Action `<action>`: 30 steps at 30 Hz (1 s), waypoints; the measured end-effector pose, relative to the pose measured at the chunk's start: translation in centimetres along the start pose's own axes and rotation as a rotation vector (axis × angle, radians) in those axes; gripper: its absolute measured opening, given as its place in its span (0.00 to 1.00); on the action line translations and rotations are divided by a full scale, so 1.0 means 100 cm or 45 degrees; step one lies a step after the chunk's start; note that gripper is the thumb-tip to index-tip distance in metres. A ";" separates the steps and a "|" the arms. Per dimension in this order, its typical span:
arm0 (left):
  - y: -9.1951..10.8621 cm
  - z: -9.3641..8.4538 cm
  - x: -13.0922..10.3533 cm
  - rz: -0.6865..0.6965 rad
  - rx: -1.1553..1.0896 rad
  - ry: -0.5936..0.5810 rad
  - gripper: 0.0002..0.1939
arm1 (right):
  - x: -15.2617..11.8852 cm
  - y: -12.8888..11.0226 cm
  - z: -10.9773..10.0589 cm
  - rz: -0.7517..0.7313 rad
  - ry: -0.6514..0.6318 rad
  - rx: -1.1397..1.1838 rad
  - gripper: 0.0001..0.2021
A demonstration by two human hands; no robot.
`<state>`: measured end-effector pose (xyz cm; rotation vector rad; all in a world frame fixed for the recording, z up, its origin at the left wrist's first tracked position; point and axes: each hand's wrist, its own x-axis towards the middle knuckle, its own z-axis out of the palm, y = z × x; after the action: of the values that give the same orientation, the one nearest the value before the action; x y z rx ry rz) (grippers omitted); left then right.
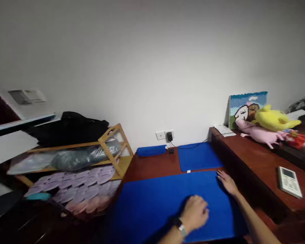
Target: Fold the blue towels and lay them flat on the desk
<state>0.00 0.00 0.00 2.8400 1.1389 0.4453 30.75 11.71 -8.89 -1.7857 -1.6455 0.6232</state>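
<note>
A large blue cloth (152, 200) lies spread flat on the reddish-brown table. Over its middle is my left hand (195, 212), with a dark watch on the wrist; its fingers are curled in, and I see nothing in them. My right hand (227, 182) lies at the cloth's far right corner, palm down with the fingers stretched out. Beyond, a smaller blue cloth (199, 156) with a white tag lies flat. To its left sits a folded blue cloth (151, 150) against the wall.
At the left, a wooden rack (114, 149) holds plastic-wrapped items and a black bag (71, 130). A raised brown surface (254, 162) on the right carries plush toys (271, 118), a picture and a white calculator-like device (289, 182). A plugged-in charger (169, 136) trails a cable.
</note>
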 end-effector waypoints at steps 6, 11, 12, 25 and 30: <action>0.112 0.117 0.057 0.170 0.000 -0.107 0.14 | 0.002 0.003 -0.002 -0.015 0.008 0.022 0.29; 0.127 0.141 0.061 0.016 -0.200 -0.109 0.11 | 0.006 0.001 -0.006 0.033 0.027 0.102 0.27; 0.127 0.137 0.060 -0.002 -0.270 -0.128 0.10 | 0.006 -0.001 -0.008 0.051 0.035 0.120 0.27; 0.083 -0.015 0.003 -0.727 -0.980 0.111 0.10 | 0.025 -0.093 -0.013 0.159 0.076 -0.107 0.14; 0.057 -0.033 -0.040 -0.814 -1.051 0.189 0.08 | 0.007 -0.115 0.008 0.264 0.068 -0.332 0.14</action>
<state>0.12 -7.05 3.08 1.6718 1.3737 0.8269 22.21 12.86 -1.14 -2.1619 -1.5752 0.4611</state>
